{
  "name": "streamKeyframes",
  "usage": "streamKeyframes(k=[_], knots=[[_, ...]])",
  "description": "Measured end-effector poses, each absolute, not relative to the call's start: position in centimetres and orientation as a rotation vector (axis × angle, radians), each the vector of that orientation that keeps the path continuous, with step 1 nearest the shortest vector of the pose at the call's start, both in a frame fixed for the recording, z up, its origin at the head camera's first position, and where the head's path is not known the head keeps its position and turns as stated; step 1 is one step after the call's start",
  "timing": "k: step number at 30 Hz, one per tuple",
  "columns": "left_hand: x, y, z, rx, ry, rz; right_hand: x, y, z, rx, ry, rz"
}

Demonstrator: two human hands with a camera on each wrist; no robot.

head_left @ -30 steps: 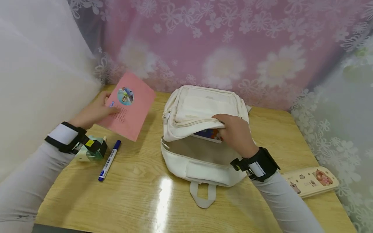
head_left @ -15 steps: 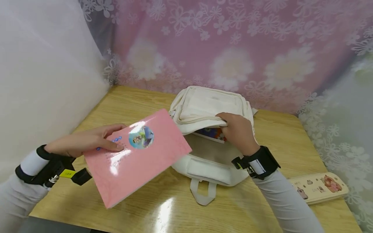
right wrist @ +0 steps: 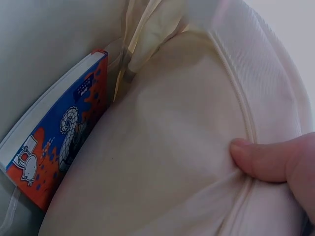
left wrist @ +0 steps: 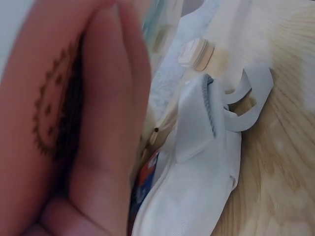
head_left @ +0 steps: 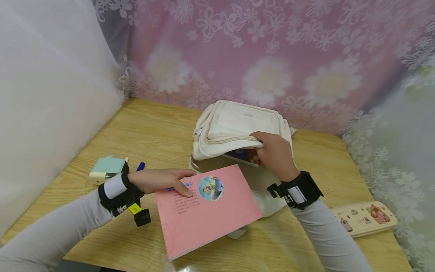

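Head view: the pink book (head_left: 210, 223) is held over the desk (head_left: 153, 132), in front of the near side of the white backpack (head_left: 244, 121); whether the two touch cannot be determined. The left hand (head_left: 166, 181) grips the book at one edge, thumb flat on the cover, fingers underneath and out of sight. The book appears light and fairly stiff; the cover is judged smooth and likely to slip under a loose thumb, and its corners liable to bend. An edge grip with fingers spread beneath is considered sound. The right hand (head_left: 275, 153) pinches the rim of the backpack's mouth; that fabric is judged soft and likely to sag if released. The marker (head_left: 141, 166) is mostly covered by the left arm. Left wrist view: the hand fills one side, blurred; the pink book cannot be made out with certainty, and the backpack is cut off below. Right wrist view: the thumb presses beside the zip, remaining fingers unseen; inside, an orange-and-blue book (right wrist: 69, 128) leans, its lower part hidden by the lining.
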State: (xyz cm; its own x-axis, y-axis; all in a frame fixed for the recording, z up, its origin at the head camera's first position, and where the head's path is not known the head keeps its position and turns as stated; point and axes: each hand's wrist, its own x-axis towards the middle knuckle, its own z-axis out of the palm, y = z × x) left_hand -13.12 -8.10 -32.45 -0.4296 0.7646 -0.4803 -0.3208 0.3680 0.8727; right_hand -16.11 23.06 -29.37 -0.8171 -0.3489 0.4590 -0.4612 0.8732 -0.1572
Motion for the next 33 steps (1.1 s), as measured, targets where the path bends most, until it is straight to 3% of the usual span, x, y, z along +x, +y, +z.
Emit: streamKeyframes(k=[17, 26, 33], knots=[[-16.0, -1.4, -36.1, 0.383, 1.628, 1.594, -15.9, 22.9, -29.2, 0.582, -2.626, 0.456], [-16.7, 1.8, -36.5, 0.180, 1.641, 1.672, -16.0, 22.9, -29.2, 0.564, -2.613, 0.431], [-17.6, 3.7, -36.8, 0.298, 1.768, 1.870, -15.5, 23.2, -29.2, 0.575, -2.617, 0.432]])
